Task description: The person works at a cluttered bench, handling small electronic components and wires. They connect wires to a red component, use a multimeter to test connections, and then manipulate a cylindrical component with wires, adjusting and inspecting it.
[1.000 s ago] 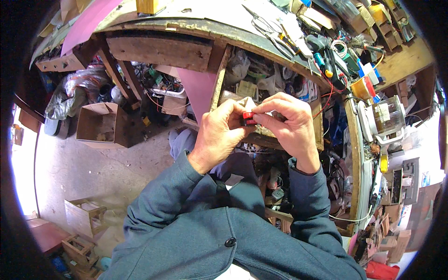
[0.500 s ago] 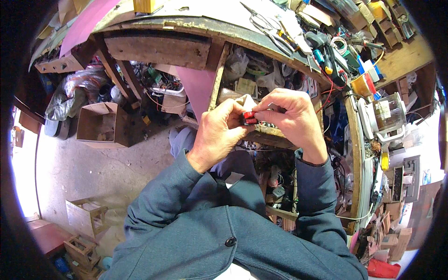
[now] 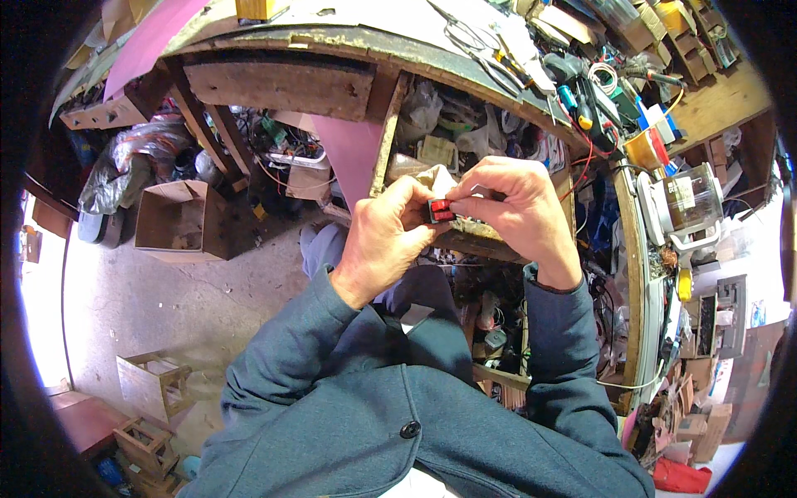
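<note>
Over the edge of an open drawer, my two hands meet around a small red rocker switch [image 3: 441, 211] with a dark housing. Two red keys of it face up. My left hand [image 3: 380, 241] pinches the switch from the left between thumb and fingers. From the right, my right hand [image 3: 516, 203] comes in with thumb and forefinger pressed together at the switch's right side. Whether these fingertips grip the switch or some smaller part is hidden. A pale cloth-like piece [image 3: 435, 177] shows just behind the fingers.
Below the worktop [image 3: 332, 37] an open drawer holds plastic bags [image 3: 423, 108] and parts. Pliers [image 3: 498, 70], screwdrivers and wires crowd the bench's right side. A clear-walled container [image 3: 693, 203] stands at far right. On the floor at left sits an open cardboard box [image 3: 181, 222].
The red switch has turned slightly in my fingers, so both red keys and the dark housing show more. My hands have otherwise hardly moved.
</note>
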{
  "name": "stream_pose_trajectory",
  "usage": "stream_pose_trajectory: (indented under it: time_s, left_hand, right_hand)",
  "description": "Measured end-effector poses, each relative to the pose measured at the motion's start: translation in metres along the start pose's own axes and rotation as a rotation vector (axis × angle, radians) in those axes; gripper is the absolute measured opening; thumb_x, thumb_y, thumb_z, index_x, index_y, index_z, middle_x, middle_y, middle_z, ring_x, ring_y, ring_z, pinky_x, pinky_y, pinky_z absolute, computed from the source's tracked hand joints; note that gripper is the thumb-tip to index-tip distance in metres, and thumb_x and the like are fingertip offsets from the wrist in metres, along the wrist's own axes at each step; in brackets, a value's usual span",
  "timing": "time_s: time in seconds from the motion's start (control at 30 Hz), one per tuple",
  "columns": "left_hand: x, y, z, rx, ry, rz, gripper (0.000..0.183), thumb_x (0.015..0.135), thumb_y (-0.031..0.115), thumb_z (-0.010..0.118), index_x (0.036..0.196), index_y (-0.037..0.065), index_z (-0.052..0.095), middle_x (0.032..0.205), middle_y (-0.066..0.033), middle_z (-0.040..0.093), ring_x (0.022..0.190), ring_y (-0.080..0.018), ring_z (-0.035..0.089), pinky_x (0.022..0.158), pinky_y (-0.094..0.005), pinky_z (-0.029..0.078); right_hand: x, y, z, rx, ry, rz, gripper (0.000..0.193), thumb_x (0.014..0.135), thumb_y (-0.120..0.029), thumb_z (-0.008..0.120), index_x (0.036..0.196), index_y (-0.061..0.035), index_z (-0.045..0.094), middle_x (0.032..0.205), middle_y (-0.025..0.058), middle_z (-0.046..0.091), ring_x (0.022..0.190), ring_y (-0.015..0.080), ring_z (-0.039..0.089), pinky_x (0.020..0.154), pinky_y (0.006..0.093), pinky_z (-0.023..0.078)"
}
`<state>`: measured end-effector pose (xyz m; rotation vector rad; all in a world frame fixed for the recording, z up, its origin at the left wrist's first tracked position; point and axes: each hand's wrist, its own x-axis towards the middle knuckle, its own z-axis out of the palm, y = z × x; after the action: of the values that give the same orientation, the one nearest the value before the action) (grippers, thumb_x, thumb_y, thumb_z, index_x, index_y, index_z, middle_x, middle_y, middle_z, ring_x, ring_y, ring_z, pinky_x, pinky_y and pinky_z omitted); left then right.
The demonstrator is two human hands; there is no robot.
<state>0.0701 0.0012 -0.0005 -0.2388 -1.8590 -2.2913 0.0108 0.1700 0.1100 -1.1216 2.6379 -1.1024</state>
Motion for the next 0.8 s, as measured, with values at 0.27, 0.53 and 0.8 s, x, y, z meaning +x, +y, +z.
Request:
stream_pose_trajectory:
  time_s: [0.27, 0.53, 0.8]
  left_hand:
    - [-0.001, -0.001, -0.001, -0.058, -0.005, -0.011, 0.023, 0.082, -0.003, 0.076, 0.102, -0.002, 0.065, 0.094, -0.0096, 0.076, 0.090, -0.0117, 0.071, 0.078, -0.0294, 0.059]
    - [-0.001, 0.000, -0.003, 0.018, 0.008, -0.010, 0.024, 0.082, -0.005, 0.075, 0.103, -0.002, 0.065, 0.096, -0.0123, 0.076, 0.091, -0.0143, 0.073, 0.079, -0.0303, 0.059]
    - [-0.002, 0.005, -0.006, 0.081, -0.005, -0.006, 0.026, 0.081, -0.008, 0.072, 0.105, -0.002, 0.063, 0.096, -0.0126, 0.074, 0.092, -0.0148, 0.072, 0.080, -0.0307, 0.058]
  right_hand:
    - [0.001, 0.004, 0.001, 0.025, -0.006, 0.052, 0.015, 0.076, -0.002, 0.079, 0.089, 0.0015, 0.073, 0.076, 0.0124, 0.068, 0.070, 0.0183, 0.067, 0.065, 0.0305, 0.051]
    - [0.002, 0.010, 0.003, 0.047, -0.013, 0.020, 0.015, 0.076, 0.005, 0.078, 0.090, 0.0006, 0.075, 0.078, 0.0044, 0.069, 0.073, 0.0075, 0.064, 0.063, 0.0228, 0.046]
    - [-0.002, 0.021, 0.010, 0.335, 0.026, 0.152, 0.014, 0.076, 0.001, 0.082, 0.089, -0.0001, 0.076, 0.080, 0.0048, 0.071, 0.077, 0.0099, 0.065, 0.070, 0.0260, 0.052]
